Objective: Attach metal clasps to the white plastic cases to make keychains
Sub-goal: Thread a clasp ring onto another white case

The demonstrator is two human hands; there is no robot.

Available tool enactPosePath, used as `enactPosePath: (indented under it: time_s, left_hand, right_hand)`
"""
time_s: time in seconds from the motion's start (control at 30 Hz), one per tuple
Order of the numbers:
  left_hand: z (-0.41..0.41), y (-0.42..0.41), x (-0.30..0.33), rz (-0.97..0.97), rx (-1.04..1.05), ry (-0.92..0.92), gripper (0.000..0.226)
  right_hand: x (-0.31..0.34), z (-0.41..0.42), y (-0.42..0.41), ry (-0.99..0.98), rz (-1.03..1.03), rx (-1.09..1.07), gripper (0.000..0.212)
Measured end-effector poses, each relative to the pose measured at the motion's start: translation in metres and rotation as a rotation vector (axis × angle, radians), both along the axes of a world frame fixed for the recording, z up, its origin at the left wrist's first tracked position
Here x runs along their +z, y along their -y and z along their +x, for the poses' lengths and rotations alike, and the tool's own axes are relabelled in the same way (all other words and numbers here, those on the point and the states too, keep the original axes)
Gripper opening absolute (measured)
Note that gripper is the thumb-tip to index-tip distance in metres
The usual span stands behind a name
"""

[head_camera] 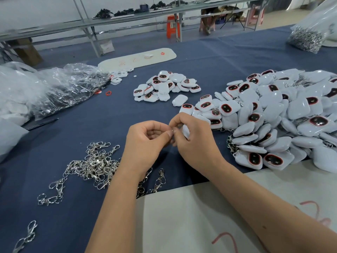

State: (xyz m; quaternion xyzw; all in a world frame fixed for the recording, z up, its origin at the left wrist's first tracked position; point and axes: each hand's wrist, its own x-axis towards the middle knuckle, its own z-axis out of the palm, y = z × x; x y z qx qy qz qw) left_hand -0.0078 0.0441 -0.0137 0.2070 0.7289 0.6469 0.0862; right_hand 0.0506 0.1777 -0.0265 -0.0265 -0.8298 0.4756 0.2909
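Observation:
Over the blue cloth at mid-table, my left hand [145, 141] pinches a small metal clasp ring [171, 131] between thumb and fingers. My right hand [193, 141] meets it fingertip to fingertip and grips a white plastic case [185, 131], mostly hidden in the palm. A loose heap of metal clasps [94, 167] lies to the left of my left forearm. A small pile of white cases [164, 86] sits beyond my hands, and a large pile of cases [284, 121], some with clasps on them, fills the right side.
Crumpled clear plastic bags [60, 84] lie at the left. A bag of metal clasps [308, 37] stands at the far right. A white board [200, 216] lies under my right forearm, and another white board [138, 58] lies further back. A red ring [108, 93] lies near the bags.

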Motion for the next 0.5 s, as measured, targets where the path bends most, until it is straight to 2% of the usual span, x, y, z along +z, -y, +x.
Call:
enactPosePath:
  time_s: [0.1, 0.5]
  left_hand:
    - [0.001, -0.0011, -0.0005, -0.068, 0.049, -0.074, 0.013]
    - [0.0013, 0.0015, 0.0023, -0.132, 0.049, -0.114, 0.012]
  right_hand:
    - [0.0, 0.0001, 0.0004, 0.0, 0.018, -0.011, 0.022]
    - [0.0009, 0.002, -0.001, -0.001, -0.02, -0.024, 0.023]
